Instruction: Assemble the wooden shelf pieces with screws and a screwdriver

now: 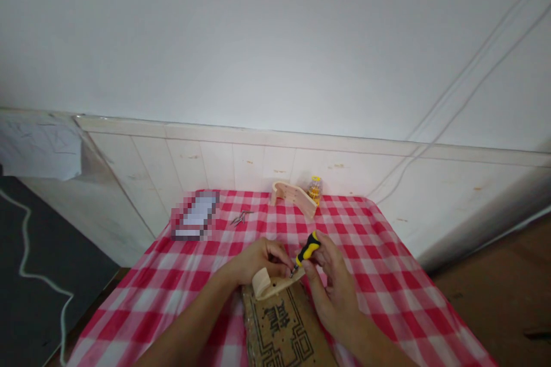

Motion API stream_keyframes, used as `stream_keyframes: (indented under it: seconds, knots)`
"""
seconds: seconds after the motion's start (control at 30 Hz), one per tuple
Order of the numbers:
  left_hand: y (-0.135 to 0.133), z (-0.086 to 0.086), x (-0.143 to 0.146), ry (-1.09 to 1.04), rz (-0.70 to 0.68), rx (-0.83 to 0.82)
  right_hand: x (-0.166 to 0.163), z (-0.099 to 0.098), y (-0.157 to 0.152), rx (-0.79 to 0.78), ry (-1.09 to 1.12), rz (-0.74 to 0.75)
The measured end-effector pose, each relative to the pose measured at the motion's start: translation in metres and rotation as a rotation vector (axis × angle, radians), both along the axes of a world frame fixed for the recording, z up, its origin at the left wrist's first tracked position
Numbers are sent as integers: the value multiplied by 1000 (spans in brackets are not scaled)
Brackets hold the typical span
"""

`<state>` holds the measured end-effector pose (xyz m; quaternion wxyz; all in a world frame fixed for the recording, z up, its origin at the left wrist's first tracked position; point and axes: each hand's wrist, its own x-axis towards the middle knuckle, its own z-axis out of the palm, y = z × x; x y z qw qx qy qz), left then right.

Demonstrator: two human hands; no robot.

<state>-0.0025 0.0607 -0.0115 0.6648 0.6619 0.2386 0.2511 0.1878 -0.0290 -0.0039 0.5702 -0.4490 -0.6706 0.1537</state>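
Note:
My right hand (pixel 333 281) grips a yellow and black screwdriver (pixel 309 249), its shaft slanting down to the left. The tip meets a curved, light wooden piece (pixel 275 287) with dark holes, whose bent end stands up at the left. Behind this piece, my left hand (pixel 262 258) is closed, thumb and fingers pinched beside the screwdriver tip. What lies between those fingertips is hidden. Under the wooden piece is a brown cardboard box (pixel 279 330) printed with black lines and characters.
A red and white checked cloth (pixel 374 275) covers the table. Toward the wall lie several screws (pixel 241 217), a second curved wooden piece (pixel 295 195) and a yellow-capped clear container (pixel 315 189). A blurred-out flat device (pixel 196 215) is at the left edge.

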Motion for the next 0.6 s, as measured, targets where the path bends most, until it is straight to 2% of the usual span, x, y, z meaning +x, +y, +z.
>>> stream_keyframes:
  seconds: [0.23,0.43,0.6]
  knots:
    - [1,2,0,23,-6,17,-1,7,-1,38,11,54]
    - [2,-1,-1,40,8,17,3,4,0,49,-28,33]
    - [2,1,-1,18,-40,9,2,4,0,40,-28,33]
